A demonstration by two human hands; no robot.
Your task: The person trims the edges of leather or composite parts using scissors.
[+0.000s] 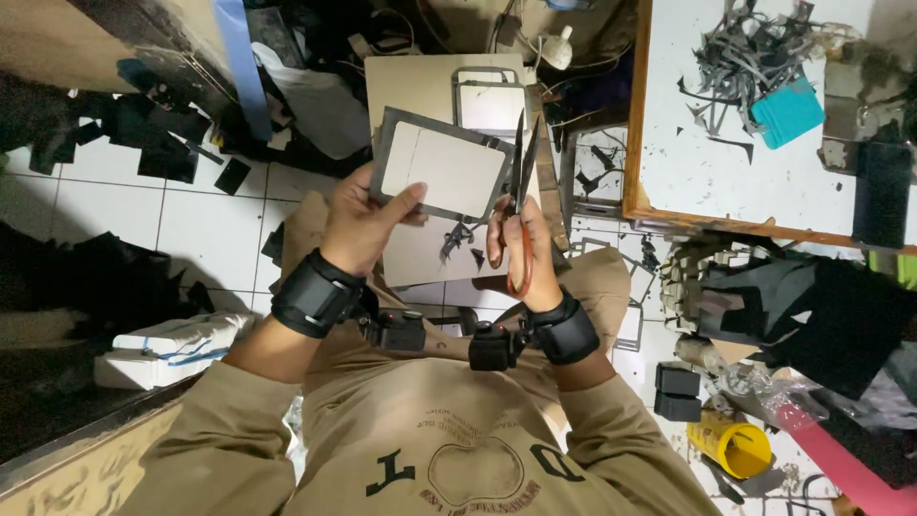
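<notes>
My left hand [368, 225] grips the lower left edge of a flat rectangular piece [439, 167], pale in the middle with a dark grey border. My right hand [521, 248] holds scissors [522, 167] with orange-brown handles. Their dark blades point up and are slightly apart at the piece's right edge. Both wrists wear black bands with small devices. Beneath my hands a tan board [430, 253] rests on my lap, with small dark offcuts on it.
A similar bordered piece [489, 100] lies on a tan board further ahead. A white table [707, 162] with a wooden edge at right carries grey scrap strips and a teal block [786, 113]. Dark offcuts litter the white floor tiles; a yellow container [731, 446] stands at lower right.
</notes>
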